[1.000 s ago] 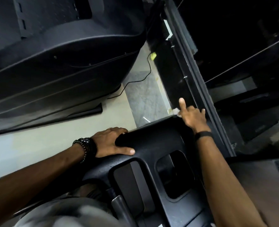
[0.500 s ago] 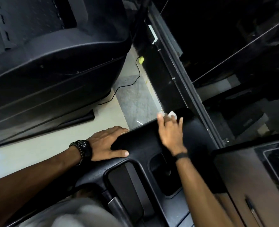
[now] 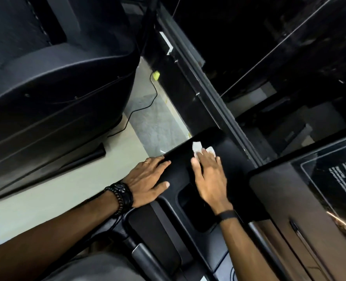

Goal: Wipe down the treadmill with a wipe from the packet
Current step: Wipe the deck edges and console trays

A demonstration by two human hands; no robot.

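Black treadmill console [image 3: 188, 159] in the near middle, its flat top panel running with the long axis from near left up to far right, far end close against a dark upright frame rail [image 3: 206, 94]. Recessed pocket [image 3: 196, 211] sunk into the panel just nearer than the flat part. White wipe [image 3: 198, 148] crumpled on the flat top toward the far end, peeking out in two lobes past the fingertips, pointing to the far side.

Right hand [image 3: 208, 179] palm down over the wipe, fingers fairly straight and close together, pressing it flat against the panel; whether the thumb pinches any of the cloth cannot be told, as the hand is blurred. Thin black band [image 3: 226, 214] on the right wrist. Left hand [image 3: 147, 179] spread flat on the left edge of the same panel, fingers laid over the rim, thumb stretched out along the near edge, holding nothing; ring on one finger, dark beaded bracelets [image 3: 121, 195] at the wrist. Hands near each other but apart, a strip of bare panel between them.

Pale floor [image 3: 46, 199] to the left, with a thin black cable [image 3: 143, 106] trailing across it to a small yellow-green piece [image 3: 156, 75] at the far end. Large black moulded machine body [image 3: 56, 78] filling the far left. Glossy dark screen [image 3: 334, 179] with small white lettering at the right.
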